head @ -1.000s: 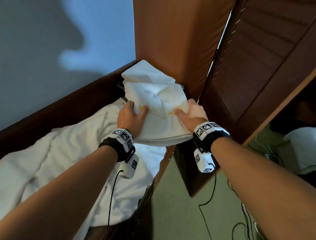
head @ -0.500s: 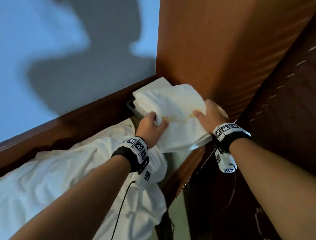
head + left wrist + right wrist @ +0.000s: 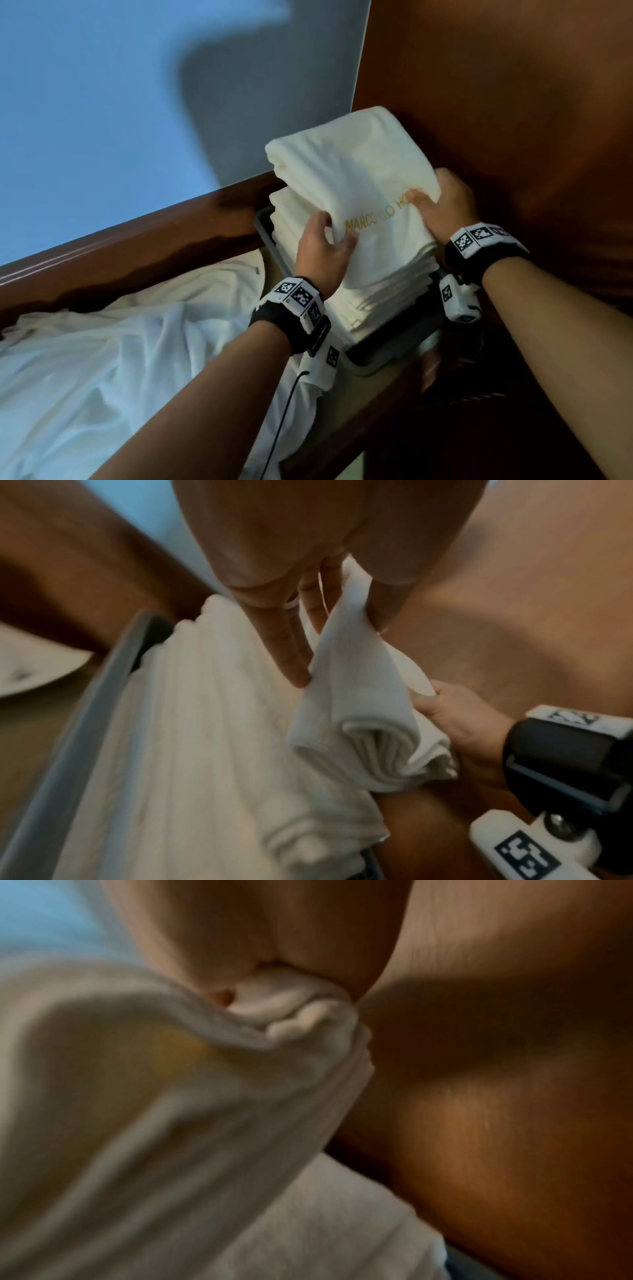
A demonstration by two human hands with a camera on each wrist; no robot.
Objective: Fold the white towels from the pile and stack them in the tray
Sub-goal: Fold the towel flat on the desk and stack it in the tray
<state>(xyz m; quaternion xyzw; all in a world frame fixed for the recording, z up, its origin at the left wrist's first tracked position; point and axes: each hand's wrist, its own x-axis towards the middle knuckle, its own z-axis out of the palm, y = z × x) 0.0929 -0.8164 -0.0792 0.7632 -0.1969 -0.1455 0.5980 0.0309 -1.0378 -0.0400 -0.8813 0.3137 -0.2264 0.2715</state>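
The tray (image 3: 265, 233) sits on the desk (image 3: 387, 387) in the corner, the wall (image 3: 102, 120) behind it and a panel (image 3: 496, 102) to its right. A stack (image 3: 387, 294) of towels lies in the tray. The top towel (image 3: 349, 171) is above the stack, the left hand (image 3: 322, 253) at its left edge, the right hand (image 3: 445, 205) at its right. The pile (image 3: 120, 359) lies left of the tray.

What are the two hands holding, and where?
A folded white towel: left hand grips its near left edge, right hand its right edge.
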